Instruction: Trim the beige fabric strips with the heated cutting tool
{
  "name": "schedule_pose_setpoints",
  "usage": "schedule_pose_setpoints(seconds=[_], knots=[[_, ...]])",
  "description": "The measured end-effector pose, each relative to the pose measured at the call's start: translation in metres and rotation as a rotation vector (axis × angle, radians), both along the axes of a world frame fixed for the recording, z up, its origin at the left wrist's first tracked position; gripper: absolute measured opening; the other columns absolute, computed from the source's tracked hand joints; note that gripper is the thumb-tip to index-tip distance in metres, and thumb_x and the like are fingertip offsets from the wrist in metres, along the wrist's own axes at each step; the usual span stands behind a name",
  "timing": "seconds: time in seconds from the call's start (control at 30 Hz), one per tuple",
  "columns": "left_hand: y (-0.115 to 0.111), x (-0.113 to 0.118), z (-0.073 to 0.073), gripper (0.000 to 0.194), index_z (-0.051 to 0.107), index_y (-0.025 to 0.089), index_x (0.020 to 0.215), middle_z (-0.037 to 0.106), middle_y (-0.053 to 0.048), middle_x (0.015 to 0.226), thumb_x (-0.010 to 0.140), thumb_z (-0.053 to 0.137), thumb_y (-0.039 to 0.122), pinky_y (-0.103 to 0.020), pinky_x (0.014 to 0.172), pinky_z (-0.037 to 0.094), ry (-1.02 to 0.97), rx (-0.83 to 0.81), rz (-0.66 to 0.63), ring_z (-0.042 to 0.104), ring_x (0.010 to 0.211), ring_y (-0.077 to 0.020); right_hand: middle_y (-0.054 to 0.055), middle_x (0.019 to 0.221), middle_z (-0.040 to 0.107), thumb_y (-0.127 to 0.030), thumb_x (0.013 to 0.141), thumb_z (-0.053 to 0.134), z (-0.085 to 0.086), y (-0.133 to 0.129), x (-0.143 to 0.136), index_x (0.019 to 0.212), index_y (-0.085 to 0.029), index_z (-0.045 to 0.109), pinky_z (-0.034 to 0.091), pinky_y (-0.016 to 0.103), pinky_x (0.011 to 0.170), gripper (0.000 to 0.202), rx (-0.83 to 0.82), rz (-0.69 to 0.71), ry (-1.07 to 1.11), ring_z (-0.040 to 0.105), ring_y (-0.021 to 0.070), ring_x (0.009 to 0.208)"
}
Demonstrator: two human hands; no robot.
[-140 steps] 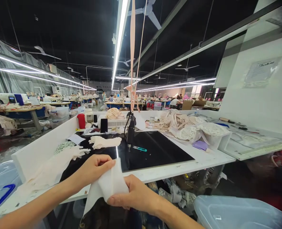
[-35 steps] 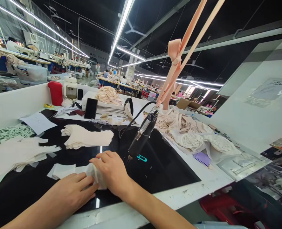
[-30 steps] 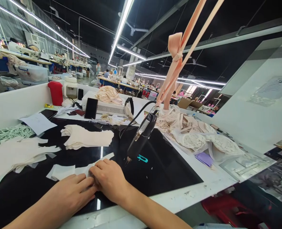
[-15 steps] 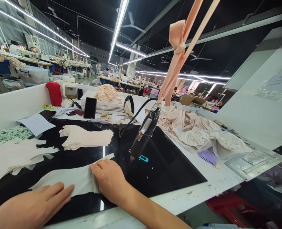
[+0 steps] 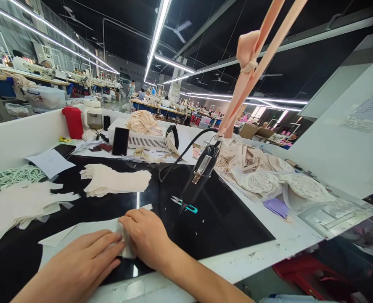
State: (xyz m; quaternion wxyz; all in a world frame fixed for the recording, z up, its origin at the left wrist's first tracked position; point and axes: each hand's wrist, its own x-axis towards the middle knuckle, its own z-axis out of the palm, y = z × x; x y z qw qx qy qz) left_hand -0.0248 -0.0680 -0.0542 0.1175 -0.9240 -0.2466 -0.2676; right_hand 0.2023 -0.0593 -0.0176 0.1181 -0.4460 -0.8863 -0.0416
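Both hands lay flat on a thin white piece of cloth (image 5: 79,229) near the front edge of the shiny black tabletop (image 5: 224,223). The left hand (image 5: 79,265) was open, with its fingers spread out and pressing down on the cloth. The right hand (image 5: 146,235) sat just beside it, palm down, with its fingers bent a little over the cloth's right end. The fingertips of the two hands almost touched. Neither hand was lifting the cloth; it lay spread out toward the left front corner.

Just behind the right hand hung a black tool with a pointed tip (image 5: 200,174), tilted, with a black cord (image 5: 186,149) curling away from it. Pink ribbon straps (image 5: 252,63) held it up from above. A small pair of snips with a teal handle (image 5: 184,204) lay on the black top right under the tool's tip.

Farther back, near the middle, sat a neat stack of cream cloth pieces (image 5: 113,181). More white cloth scraps (image 5: 19,206) lay by the left edge, next to a heap of pale green cord (image 5: 9,176). A sheet of white paper (image 5: 49,162) lay behind those. At the back edge stood a red plastic jug (image 5: 73,122), a black phone (image 5: 120,142) leaning on a long white box (image 5: 142,141), and a pile of folded cream cloth (image 5: 144,122) on top of the box. On the right side lay a big heap of lacy cream pieces (image 5: 268,176) and a small purple square (image 5: 276,207).
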Motion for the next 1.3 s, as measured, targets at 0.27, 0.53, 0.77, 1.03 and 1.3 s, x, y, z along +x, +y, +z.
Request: schedule_pose_setpoints(seconds=[0.27,0.53,0.77,1.03,1.3], knots=[[0.003,0.023,0.006,0.043,0.079,0.027,0.127,0.081,-0.001,0.123,0.118,0.038,0.030,-0.028,0.099,0.058,0.019,0.093,-0.078,0.073,0.113,-0.0189,0.004,0.110,0.077,-0.018,0.104,0.062,-0.004,0.006,0.008,0.107,-0.019,0.071,0.049,0.035,0.077,0.009,0.002,-0.081,0.002,0.068,0.0216,0.096],[0.003,0.023,0.015,0.032,0.081,0.026,0.122,0.081,0.003,0.120,0.114,0.052,0.038,-0.022,0.099,0.054,-0.030,0.184,-0.104,0.071,0.113,-0.0153,0.001,0.117,0.076,-0.021,0.106,0.061,-0.006,0.003,0.007,0.117,-0.022,0.070,0.051,0.035,0.083,0.015,-0.001,-0.035,0.027,0.068,0.0213,0.101],[0.004,0.022,0.008,0.035,0.073,0.029,0.141,0.081,0.004,0.122,0.114,0.054,0.039,-0.022,0.098,0.055,-0.065,0.125,-0.114,0.071,0.115,-0.0156,0.001,0.114,0.076,-0.020,0.104,0.063,-0.008,0.003,0.007,0.114,-0.021,0.070,0.052,0.036,0.080,0.012,0.002,-0.056,0.030,0.069,0.0224,0.099],[0.005,0.017,-0.003,0.041,0.066,0.032,0.151,0.078,0.003,0.132,0.112,0.055,0.038,-0.021,0.103,0.055,-0.050,0.065,-0.126,0.070,0.122,-0.0165,0.001,0.114,0.077,-0.015,0.099,0.067,-0.010,-0.002,0.008,0.112,-0.020,0.068,0.054,0.036,0.080,0.014,0.048,-0.042,0.053,0.071,0.0216,0.099],[0.006,0.018,0.008,0.038,0.069,0.030,0.147,0.079,0.004,0.132,0.112,0.055,0.035,-0.021,0.101,0.058,-0.070,0.094,-0.139,0.073,0.116,-0.0159,0.001,0.109,0.081,-0.014,0.108,0.050,0.013,-0.034,0.022,0.120,-0.019,0.070,0.054,0.030,0.083,0.025,0.520,0.149,0.359,0.070,0.0140,0.096]])
